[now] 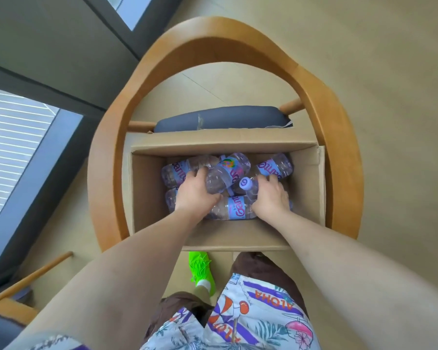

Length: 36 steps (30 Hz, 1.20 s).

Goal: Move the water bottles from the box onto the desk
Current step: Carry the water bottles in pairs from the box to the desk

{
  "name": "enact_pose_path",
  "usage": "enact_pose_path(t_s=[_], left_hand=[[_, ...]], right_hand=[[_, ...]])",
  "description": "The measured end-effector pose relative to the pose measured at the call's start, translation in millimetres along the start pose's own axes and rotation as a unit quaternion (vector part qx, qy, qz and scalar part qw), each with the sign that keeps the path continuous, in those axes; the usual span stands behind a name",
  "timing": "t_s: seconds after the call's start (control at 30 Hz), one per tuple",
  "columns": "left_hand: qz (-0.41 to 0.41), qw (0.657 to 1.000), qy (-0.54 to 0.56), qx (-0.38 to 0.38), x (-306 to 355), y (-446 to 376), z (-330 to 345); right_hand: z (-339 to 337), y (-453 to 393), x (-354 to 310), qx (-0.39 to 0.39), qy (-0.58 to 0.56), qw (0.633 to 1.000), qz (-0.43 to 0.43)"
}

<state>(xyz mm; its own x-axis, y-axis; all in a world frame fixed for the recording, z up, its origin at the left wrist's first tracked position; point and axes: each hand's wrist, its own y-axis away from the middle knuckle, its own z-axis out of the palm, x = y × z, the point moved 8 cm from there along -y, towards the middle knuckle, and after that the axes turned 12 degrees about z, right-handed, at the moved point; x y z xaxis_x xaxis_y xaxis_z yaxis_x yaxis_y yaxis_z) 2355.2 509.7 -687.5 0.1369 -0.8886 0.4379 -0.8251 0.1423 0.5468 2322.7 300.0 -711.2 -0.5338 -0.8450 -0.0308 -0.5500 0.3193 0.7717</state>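
Head view: open cardboard box [225, 237] sits on wooden chair [162, 59], water bottles [238, 210] piled lying inside. Left hand [195, 193] fingers wrapped on one tilted bottle [221, 176]; right hand [271, 195] fingers closed around a capped bottle [249, 186]. Both hands down in box.

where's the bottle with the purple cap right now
In the head view, the purple-capped bottle sits mid-box in the cardboard box on the wooden chair, atop the other bottles, cap pointing up, against the right hand.
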Motion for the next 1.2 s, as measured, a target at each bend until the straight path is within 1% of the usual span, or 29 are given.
enact_pose_path(t_s=[0.07,0.17,0.27,0.37,0.47,0.53,0.6,0.73,0.83,1.0,1.1,1.2], left_hand=[[0.015,0.998,0.018,0.055,9,9,-9],[0.033,0.989,0.078,0.122,22,14,-19],[0.054,0.979,0.118,0.16,42,8,-23],[0.071,0.973,0.123,0.18,60,-6,-23],[0.073,0.973,0.146,0.166,64,-17,-16],[0.053,0.97,0.185,0.149,62,-20,-10],[0.038,0.967,0.203,0.148,62,-21,-9],[0.032,0.965,0.213,0.151,65,-19,-12],[0.042,0.971,0.19,0.137,70,-16,-19],[0.131,0.979,0.131,0.081,87,-1,-42],[0.193,0.974,0.108,0.055,104,9,-65],[0.243,0.964,0.095,0.047,125,23,-96]], right_hand=[[-2,2,2,0.0,-0.012,1.0,0.005],[-6,7,2,0.005,-0.034,0.999,0.009],[-7,11,3,0.017,-0.063,0.998,0.01],[-7,10,8,0.029,-0.102,0.994,0.021],[-8,6,15,0.046,-0.131,0.99,0.029],[-7,3,17,0.054,-0.141,0.988,0.035],[-8,0,20,0.059,-0.159,0.984,0.045],[-13,1,22,0.067,-0.195,0.977,0.058],[-24,11,24,0.09,-0.235,0.966,0.055],[-45,38,30,0.121,-0.3,0.944,0.067],[-61,64,32,0.152,-0.334,0.927,0.072],[-79,97,35,0.195,-0.384,0.899,0.082]])
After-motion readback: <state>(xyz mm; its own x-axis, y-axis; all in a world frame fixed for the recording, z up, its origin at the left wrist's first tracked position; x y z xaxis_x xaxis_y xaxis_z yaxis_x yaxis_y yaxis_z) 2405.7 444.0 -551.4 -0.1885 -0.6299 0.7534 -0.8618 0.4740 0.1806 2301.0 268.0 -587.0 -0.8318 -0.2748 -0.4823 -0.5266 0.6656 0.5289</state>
